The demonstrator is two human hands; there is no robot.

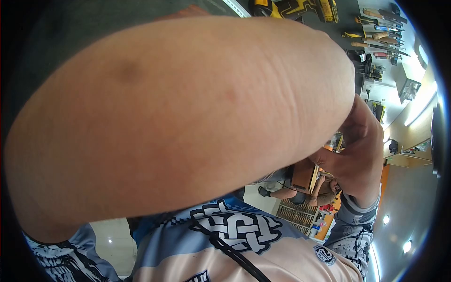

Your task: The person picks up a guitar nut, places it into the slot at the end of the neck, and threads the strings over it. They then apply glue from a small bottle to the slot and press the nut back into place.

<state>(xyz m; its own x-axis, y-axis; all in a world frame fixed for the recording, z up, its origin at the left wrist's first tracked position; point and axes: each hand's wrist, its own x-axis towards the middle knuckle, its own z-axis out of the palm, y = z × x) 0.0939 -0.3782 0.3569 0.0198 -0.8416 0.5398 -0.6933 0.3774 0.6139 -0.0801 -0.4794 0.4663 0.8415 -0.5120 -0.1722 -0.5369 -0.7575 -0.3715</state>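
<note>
My bare left arm fills most of the head view, very close to the camera, reaching from the lower left to the upper right. My left hand does not show. At the right, my bare right arm comes out of a patterned grey sleeve [354, 230] and passes behind the left arm. Its far end is partly covered there, and the fingers of my right hand cannot be made out. Whether it holds anything is hidden. My printed shirt [235, 225], with a dark cord across it, shows below the arms.
Yellow-and-black power tools [300, 9] lie on a dark surface at the top. Hand tools [383, 37] hang on a wall at the upper right. Another person [324, 192] is beside a brown table [303, 175] in the background, near a rack [297, 215].
</note>
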